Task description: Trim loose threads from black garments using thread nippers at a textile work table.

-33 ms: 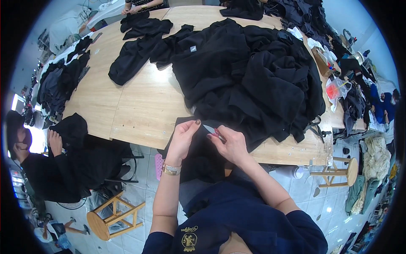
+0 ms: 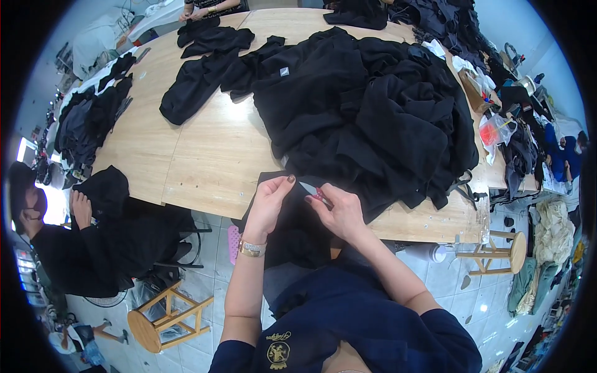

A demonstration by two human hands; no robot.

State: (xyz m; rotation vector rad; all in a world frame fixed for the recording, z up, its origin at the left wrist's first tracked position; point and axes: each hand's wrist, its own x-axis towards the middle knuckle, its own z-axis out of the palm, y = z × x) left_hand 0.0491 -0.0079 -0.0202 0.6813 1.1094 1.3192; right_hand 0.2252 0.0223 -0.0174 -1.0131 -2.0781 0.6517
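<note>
Fingers (image 2: 323, 200) of the right hand (image 2: 341, 214) pinch small red-handled snips (image 2: 313, 192) over black cloth (image 2: 292, 217).

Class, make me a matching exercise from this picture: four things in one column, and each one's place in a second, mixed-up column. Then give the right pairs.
Things:
1. small snips
2. gold wristwatch
3. pile of black clothes
4. wooden stool

Places:
A. on the floor, lower left
B. in the right hand
C. heaped on the wooden table
D. below the left hand, on the wrist

Pairs: 1-B, 2-D, 3-C, 4-A
</note>
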